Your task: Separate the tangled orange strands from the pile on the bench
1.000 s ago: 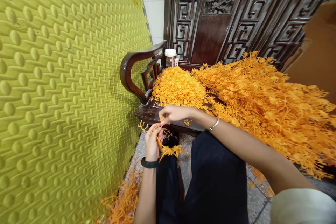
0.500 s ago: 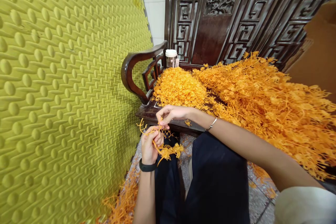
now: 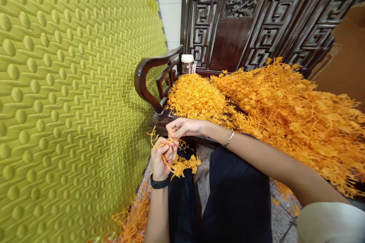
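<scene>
My left hand (image 3: 163, 159) is closed around the stem of an orange plant sprig (image 3: 184, 165), whose feathery tips hang to the right below the fingers. Thin bare stem ends curl up beyond its thumb. Just above, my right hand (image 3: 182, 128) pinches at the same sprig, its fingertips almost touching the left fingers. What exactly lies between those fingertips is small and partly hidden. Past the hands, a heap of short orange pieces (image 3: 198, 95) rests on the dark wooden bench (image 3: 159, 120).
A large pile of long orange branches (image 3: 288, 110) covers the bench's right side. A white-lidded cup (image 3: 187, 63) stands by the curved armrest (image 3: 142, 78). Orange scraps (image 3: 135, 212) lie on the floor at lower left. A yellow-green bumpy mat (image 3: 76, 83) rises at left; cardboard (image 3: 348, 53) leans at right.
My right hand has shifted slightly left and down, nearer the left fingers. My left hand keeps its hold on the sprig. The view has moved a little.
</scene>
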The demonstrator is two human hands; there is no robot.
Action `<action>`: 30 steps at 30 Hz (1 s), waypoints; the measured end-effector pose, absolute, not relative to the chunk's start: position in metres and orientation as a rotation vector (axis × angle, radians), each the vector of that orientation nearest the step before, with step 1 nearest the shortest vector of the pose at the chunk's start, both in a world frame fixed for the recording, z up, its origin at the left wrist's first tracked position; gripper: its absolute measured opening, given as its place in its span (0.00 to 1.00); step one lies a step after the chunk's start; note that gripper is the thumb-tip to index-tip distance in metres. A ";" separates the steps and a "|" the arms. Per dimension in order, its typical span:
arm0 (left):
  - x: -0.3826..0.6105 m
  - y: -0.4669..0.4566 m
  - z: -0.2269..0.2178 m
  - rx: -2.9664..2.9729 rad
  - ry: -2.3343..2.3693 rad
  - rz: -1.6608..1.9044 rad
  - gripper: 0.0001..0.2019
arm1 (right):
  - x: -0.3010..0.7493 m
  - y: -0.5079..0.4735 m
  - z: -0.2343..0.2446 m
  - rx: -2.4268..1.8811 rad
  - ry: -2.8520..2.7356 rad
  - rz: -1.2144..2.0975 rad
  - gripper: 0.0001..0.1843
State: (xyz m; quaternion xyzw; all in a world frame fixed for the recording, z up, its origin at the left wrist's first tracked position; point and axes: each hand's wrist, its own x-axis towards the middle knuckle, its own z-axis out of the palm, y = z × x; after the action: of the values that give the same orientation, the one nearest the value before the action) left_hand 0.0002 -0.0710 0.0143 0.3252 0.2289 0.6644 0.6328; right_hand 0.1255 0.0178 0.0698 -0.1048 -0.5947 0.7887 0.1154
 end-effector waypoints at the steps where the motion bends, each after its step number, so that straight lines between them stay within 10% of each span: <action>1: -0.001 -0.071 0.014 0.730 0.505 1.520 0.02 | 0.125 0.017 0.071 -0.305 -1.727 2.324 0.10; 19: 0.031 -0.062 0.005 0.611 0.473 1.288 0.20 | 0.215 0.113 0.078 -1.409 -1.676 0.508 0.11; 26: 0.030 -0.059 0.000 0.514 0.512 1.292 0.25 | 0.219 0.114 0.085 -1.459 -1.679 0.442 0.41; 30: 0.028 -0.059 0.001 0.456 0.490 1.339 0.25 | 0.199 0.086 0.100 -1.270 -1.896 0.632 0.22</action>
State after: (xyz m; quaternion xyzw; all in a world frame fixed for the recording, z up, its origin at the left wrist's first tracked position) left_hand 0.0276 -0.0589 0.0011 0.2071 0.2229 0.6088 0.7326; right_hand 0.1993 0.0858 0.0997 -0.4967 -0.7417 0.2470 0.3771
